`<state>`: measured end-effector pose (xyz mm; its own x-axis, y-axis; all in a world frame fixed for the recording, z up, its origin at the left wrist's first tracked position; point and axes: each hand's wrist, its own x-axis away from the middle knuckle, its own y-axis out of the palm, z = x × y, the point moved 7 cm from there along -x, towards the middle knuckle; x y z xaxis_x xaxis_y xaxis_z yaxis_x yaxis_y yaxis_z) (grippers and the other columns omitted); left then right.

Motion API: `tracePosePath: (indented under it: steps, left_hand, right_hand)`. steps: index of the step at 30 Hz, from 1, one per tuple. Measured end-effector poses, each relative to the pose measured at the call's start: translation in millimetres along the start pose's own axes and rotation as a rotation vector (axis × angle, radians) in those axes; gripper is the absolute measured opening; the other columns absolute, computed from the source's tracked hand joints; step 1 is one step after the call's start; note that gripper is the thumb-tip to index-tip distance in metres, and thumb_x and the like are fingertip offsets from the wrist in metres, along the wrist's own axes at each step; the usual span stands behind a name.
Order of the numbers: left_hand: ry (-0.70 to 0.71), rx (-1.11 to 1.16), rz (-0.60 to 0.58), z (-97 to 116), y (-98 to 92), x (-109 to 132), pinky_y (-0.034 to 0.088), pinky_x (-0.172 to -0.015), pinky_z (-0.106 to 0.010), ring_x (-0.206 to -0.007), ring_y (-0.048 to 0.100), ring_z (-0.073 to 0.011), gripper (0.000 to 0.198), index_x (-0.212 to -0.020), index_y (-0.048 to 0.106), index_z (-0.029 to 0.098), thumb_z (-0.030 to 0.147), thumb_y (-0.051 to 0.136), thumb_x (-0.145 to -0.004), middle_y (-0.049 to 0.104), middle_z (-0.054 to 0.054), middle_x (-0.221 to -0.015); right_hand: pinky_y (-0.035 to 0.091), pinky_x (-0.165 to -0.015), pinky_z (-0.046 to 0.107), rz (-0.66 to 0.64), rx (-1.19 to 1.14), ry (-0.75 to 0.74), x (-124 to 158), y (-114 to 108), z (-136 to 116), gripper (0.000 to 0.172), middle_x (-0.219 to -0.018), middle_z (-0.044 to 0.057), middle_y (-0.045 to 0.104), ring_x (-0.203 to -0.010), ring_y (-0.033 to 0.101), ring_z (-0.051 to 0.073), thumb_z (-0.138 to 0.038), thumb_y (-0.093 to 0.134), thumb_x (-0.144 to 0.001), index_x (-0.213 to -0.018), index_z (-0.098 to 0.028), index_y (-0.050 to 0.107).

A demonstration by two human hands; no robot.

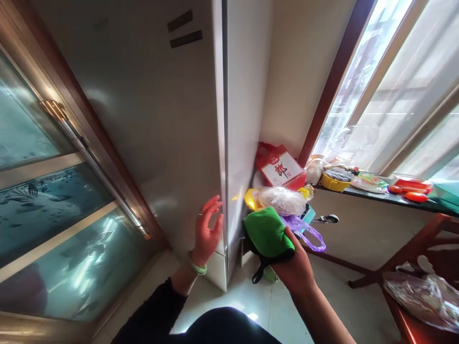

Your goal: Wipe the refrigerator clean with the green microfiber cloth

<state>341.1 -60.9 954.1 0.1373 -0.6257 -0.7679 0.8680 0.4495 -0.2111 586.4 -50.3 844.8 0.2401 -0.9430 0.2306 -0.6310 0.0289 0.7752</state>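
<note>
In my right hand (296,267) is a folded green cleaning cloth (267,231) with a black edge and a black hanging loop. My thumb lies on its top, and the fingers beneath are hidden. My left hand (208,229) is raised with nothing in it, its fingers loosely curved and apart. It is beside the lower front edge of a tall grey refrigerator (161,124); whether the fingertips touch the door, I cannot tell. A green band circles my left wrist.
Beyond the cloth are a red gift bag (283,167), a clear bag of pale contents (281,200) and a purple plastic bag (304,229). A windowsill (373,193) bears a yellow basket (337,180) and tomatoes (416,196). A wooden chair (405,320) stands right; a glass door (53,210), left.
</note>
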Motion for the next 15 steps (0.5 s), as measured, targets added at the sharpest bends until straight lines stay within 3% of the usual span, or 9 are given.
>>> tracePosePath:
  steps: [4, 7, 9, 11, 13, 15]
  left_hand:
    - [0.100, -0.179, 0.214, -1, 7.8, -39, 0.064, -0.104, -0.037, -0.128, 0.066, -0.0209, 0.050, -0.155, 0.054, 0.026, 0.033, 0.062, -0.106, 0.058, -0.015, -0.150]
    - [0.089, -0.322, 0.262, -7, 16.1, -58, 0.066, -0.096, -0.035, -0.116, 0.067, -0.0202, 0.058, -0.160, 0.049, 0.024, 0.036, 0.063, -0.105, 0.059, -0.015, -0.139]
    - [0.056, -0.410, 0.282, -9, 21.1, -63, 0.066, -0.091, -0.034, -0.107, 0.067, -0.0189, 0.060, -0.163, 0.047, 0.023, 0.036, 0.059, -0.106, 0.060, -0.013, -0.129]
    - [0.029, -0.512, 0.313, -7, 25.3, -63, 0.065, -0.088, -0.034, -0.098, 0.067, -0.0179, 0.060, -0.165, 0.045, 0.023, 0.035, 0.056, -0.107, 0.062, -0.012, -0.123]
    - [0.015, -0.626, 0.349, -2, 29.0, -61, 0.064, -0.085, -0.034, -0.093, 0.066, -0.0179, 0.060, -0.164, 0.046, 0.023, 0.033, 0.057, -0.106, 0.063, -0.012, -0.118]
    - [-0.003, -0.714, 0.389, 3, 31.3, -59, 0.063, -0.083, -0.034, -0.090, 0.065, -0.0177, 0.059, -0.162, 0.049, 0.023, 0.032, 0.058, -0.105, 0.064, -0.012, -0.116]
  right_hand:
    - [0.059, -0.119, 0.054, 0.010, 0.116, -0.094, -33, -21, -51, 0.055, -0.130, 0.003, 0.080, -0.143, 0.065, 0.033, -0.046, 0.082, -0.082, -0.135, -0.039, 0.073]
    - [0.056, -0.122, 0.050, -0.055, 0.301, -0.310, -61, 11, -98, 0.056, -0.132, 0.007, 0.078, -0.146, 0.062, 0.032, -0.045, 0.083, -0.082, -0.136, -0.031, 0.073]
    - [0.053, -0.124, 0.050, -0.137, 0.426, -0.489, -80, 64, -133, 0.054, -0.135, 0.009, 0.076, -0.147, 0.061, 0.031, -0.053, 0.076, -0.089, -0.136, -0.028, 0.071]
    - [0.050, -0.127, 0.051, -0.260, 0.518, -0.662, -98, 137, -165, 0.057, -0.142, 0.008, 0.073, -0.148, 0.060, 0.028, -0.064, 0.060, -0.098, -0.140, -0.027, 0.069]
    - [0.042, -0.133, 0.053, -0.446, 0.694, -1.025, -101, 220, -190, 0.061, -0.157, 0.008, 0.063, -0.156, 0.052, 0.027, -0.063, 0.039, -0.106, -0.149, -0.026, 0.063]
    - [0.029, -0.138, 0.057, -0.652, 0.918, -1.419, -97, 286, -186, 0.062, -0.172, 0.008, 0.048, -0.168, 0.032, 0.028, -0.058, 0.035, -0.109, -0.158, -0.027, 0.056]
